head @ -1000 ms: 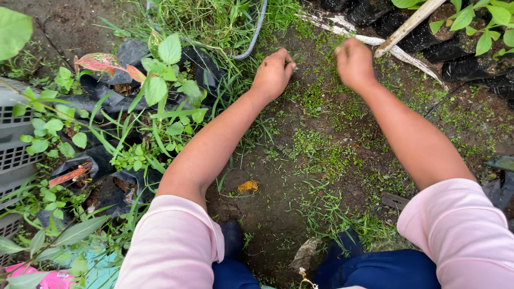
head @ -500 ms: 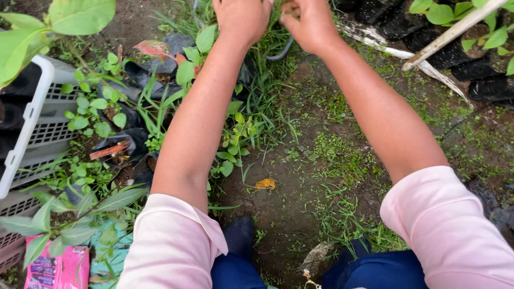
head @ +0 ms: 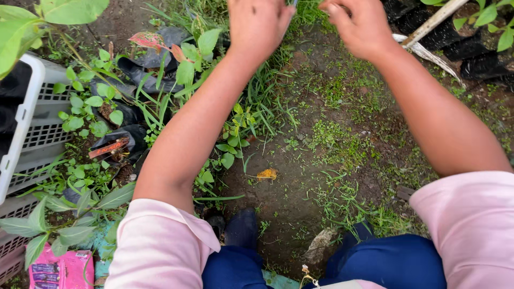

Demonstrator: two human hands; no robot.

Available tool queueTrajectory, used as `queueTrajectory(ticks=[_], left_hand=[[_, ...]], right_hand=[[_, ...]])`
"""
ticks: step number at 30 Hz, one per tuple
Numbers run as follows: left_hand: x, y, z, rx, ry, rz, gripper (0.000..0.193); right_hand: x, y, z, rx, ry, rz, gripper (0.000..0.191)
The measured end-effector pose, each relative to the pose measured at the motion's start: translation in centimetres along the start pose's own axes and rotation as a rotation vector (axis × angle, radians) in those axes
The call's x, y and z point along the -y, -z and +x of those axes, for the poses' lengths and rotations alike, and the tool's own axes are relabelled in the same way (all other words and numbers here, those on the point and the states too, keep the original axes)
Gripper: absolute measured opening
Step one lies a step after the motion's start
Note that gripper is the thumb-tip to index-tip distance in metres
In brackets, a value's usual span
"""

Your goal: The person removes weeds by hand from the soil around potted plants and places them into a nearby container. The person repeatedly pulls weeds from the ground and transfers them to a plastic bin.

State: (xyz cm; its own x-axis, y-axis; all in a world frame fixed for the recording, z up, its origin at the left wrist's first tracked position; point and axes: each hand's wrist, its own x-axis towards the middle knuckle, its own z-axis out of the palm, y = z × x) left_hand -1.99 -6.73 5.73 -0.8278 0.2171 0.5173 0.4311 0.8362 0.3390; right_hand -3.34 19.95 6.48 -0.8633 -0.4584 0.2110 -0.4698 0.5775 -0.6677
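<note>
Green grass tuft point(head: 270, 101) is being weeded; left hand point(head: 257, 24) and right hand point(head: 357, 25) are curled, fingertips blurred, grip cannot be told. Firm pinch needed next.

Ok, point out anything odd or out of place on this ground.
A bright pink printed packet lies among the weeds at lower left, litter-like beside the white crate. A lone yellow withered leaf sits on bare soil. Black nursery bags look crumpled and tipped. Nothing else stands out.
</note>
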Motion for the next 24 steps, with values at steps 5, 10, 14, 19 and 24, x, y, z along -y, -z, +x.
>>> queueTrajectory(ticks=[5, 10, 14, 19, 24], left_hand=[[-7.7, -0.4, -1.3, 0.364, -0.138, 0.034, 0.037], [-10.5, -3.5, -3.3, 1.075, -0.086, 0.182, 0.057], [-10.5, -7.6, -5.9, 1.157, 0.099, 0.138, 0.065], [-11.4, -10.7, -11.8, 0.742, 0.174, 0.004, 0.061], [-11.9, -12.3, -15.0, 0.4, 0.158, -0.076, 0.05]], right_hand=[[-2.2, 0.3, -9.7, 0.206, -0.254, -0.01, 0.033], [-2.5, -4.7, -17.4, 0.211, -0.137, -0.246, 0.04], [-4.3, -7.4, -18.8, 0.083, -0.039, -0.389, 0.015], [-7.3, -8.2, -17.2, -0.064, -0.376, 0.196, 0.01], [-7.7, -7.7, -15.7, -0.144, -0.657, 0.52, 0.015]])
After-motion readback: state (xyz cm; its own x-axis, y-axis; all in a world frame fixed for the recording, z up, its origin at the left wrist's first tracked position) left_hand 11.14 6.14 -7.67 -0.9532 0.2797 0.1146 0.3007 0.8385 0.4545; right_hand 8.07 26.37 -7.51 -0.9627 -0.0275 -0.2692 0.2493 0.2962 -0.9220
